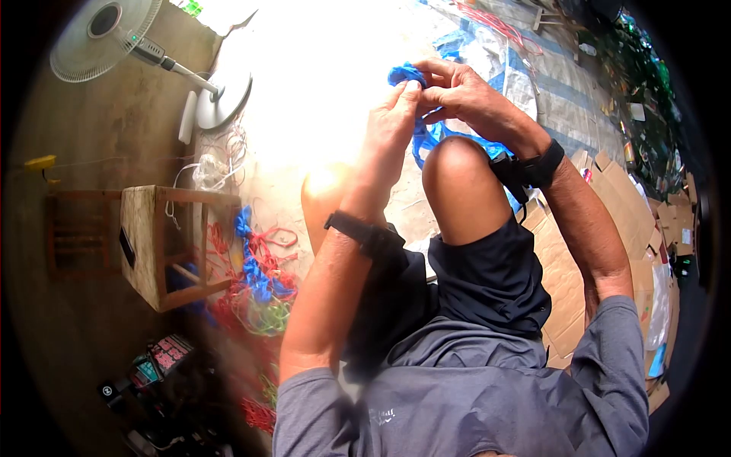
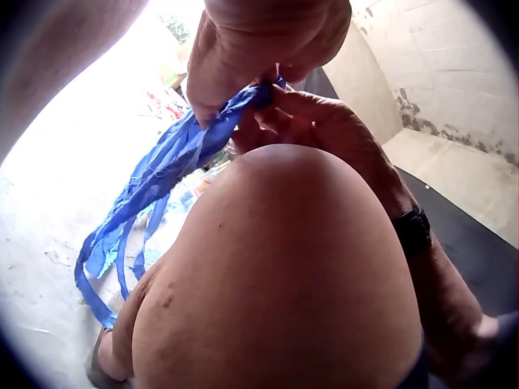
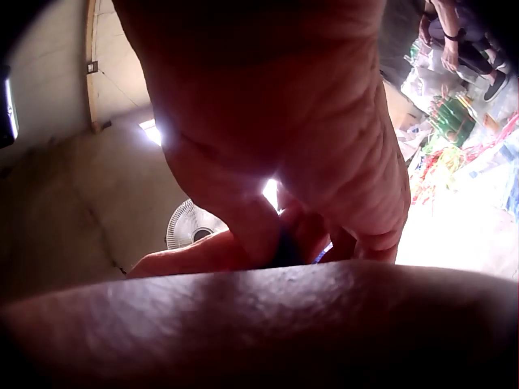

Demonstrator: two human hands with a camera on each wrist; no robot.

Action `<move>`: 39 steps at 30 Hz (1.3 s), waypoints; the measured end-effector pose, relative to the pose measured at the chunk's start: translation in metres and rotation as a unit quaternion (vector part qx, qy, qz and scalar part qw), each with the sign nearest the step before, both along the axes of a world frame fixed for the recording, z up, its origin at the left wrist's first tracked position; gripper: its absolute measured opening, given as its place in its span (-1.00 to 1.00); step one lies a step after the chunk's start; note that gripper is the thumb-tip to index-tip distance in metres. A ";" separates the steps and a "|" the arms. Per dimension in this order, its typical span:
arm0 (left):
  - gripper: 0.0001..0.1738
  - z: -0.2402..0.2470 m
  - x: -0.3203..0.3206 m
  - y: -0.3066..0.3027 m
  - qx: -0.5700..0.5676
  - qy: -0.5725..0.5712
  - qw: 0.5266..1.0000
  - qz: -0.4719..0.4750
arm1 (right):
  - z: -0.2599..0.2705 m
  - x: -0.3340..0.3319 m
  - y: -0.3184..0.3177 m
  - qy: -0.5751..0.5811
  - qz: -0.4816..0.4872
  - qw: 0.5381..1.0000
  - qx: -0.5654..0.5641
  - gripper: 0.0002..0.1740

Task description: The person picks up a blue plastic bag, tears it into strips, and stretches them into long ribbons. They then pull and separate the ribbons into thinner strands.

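A bundle of blue strips (image 1: 406, 74) with frayed edges is bunched up between both hands, in front of the raised knees. My left hand (image 1: 394, 126) pinches the bunched part with thumb and fingers. From the other side, the curled fingers of my right hand (image 1: 462, 93) grip the same bunch. In the left wrist view the loose ends of the strips (image 2: 154, 178) hang down past the knee (image 2: 280, 259). My right hand (image 3: 276, 130) fills much of the right wrist view, where the strips are mostly hidden by fingers.
On the left stand a fan (image 1: 221, 99) and a wooden stool (image 1: 145, 244). Red and blue strips (image 1: 263, 266) lie tangled on the floor beside the stool. Flattened cardboard (image 1: 563, 282) lies to the right, a striped sheet (image 1: 563, 99) beyond. Another person (image 3: 454, 36) sits in the background.
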State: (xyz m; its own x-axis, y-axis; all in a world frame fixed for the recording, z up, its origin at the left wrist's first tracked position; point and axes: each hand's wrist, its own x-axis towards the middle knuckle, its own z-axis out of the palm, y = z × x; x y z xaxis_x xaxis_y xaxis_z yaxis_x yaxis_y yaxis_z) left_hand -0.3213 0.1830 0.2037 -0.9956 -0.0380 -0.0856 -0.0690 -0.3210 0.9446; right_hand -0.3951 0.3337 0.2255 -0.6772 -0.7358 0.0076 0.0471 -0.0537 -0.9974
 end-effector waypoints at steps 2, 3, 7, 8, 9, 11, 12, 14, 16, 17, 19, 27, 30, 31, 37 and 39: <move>-0.57 0.003 0.003 -0.001 -0.042 0.013 0.999 0.007 | 0.000 0.001 0.000 -0.005 -0.010 1.000 -0.002 -0.45; -0.57 0.005 0.004 -0.002 -0.041 0.013 0.999 0.009 | 0.001 0.002 0.000 -0.018 -0.011 1.000 0.000 -0.45; -0.53 0.007 0.007 -0.008 -0.077 -0.002 0.997 0.026 | 0.003 0.003 0.004 -0.069 -0.028 0.997 -0.009 -0.45; -0.47 0.006 0.007 -0.011 -0.095 0.022 0.995 0.021 | -0.005 -0.004 0.005 -0.098 -0.028 0.995 -0.020 -0.48; -0.47 0.005 0.005 -0.013 -0.094 0.022 0.995 0.023 | -0.009 -0.007 0.006 -0.099 -0.026 0.995 -0.019 -0.48; -0.54 0.004 0.001 -0.016 -0.177 -0.011 0.984 0.023 | -0.012 -0.009 0.006 -0.139 -0.031 0.989 -0.044 -0.53; -0.54 0.004 0.000 -0.018 -0.177 -0.012 0.984 0.024 | -0.011 -0.010 0.008 -0.142 -0.027 0.988 -0.050 -0.58; -0.55 0.004 0.000 -0.023 -0.266 0.015 0.964 0.005 | -0.008 -0.009 0.009 -0.154 -0.019 0.986 -0.055 -0.60; -0.57 0.007 0.002 -0.025 -0.283 0.017 0.959 -0.002 | -0.008 -0.009 0.009 -0.166 -0.011 0.984 -0.061 -0.63; -0.58 0.012 0.003 -0.026 -0.300 0.019 0.954 -0.008 | -0.009 -0.010 0.010 -0.166 -0.013 0.984 -0.058 -0.66; -0.60 0.018 0.003 -0.032 -0.331 0.008 0.942 -0.046 | -0.011 -0.012 0.011 -0.166 -0.015 0.984 -0.055 -0.70; -0.49 -0.003 0.006 -0.083 -0.349 -0.039 0.930 -0.109 | -0.019 -0.028 0.023 -0.254 -0.051 0.954 -0.153 -0.76; -0.54 -0.014 0.005 -0.114 -0.355 -0.039 0.926 -0.123 | -0.014 -0.026 0.026 -0.241 -0.109 0.955 -0.138 -0.74; -0.66 -0.014 0.009 -0.119 -0.342 0.003 0.935 -0.091 | -0.015 -0.028 0.026 -0.241 -0.110 0.954 -0.137 -0.74; -0.71 0.042 0.022 -0.127 -0.435 -0.065 0.892 -0.107 | -0.027 -0.050 0.033 -0.248 -0.063 0.952 -0.165 -0.79; -0.67 0.044 0.023 -0.136 -0.506 -0.095 0.850 -0.114 | -0.027 -0.054 0.035 -0.271 -0.092 0.941 -0.181 -0.82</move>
State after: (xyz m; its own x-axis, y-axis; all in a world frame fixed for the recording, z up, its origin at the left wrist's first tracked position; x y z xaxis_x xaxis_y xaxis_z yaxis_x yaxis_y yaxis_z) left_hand -0.2979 0.0466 0.2477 -0.9589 0.0036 -0.2837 -0.2025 0.6915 0.6934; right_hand -0.4492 0.3682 0.1987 -0.7694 -0.6213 -0.1482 0.5010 -0.4430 -0.7435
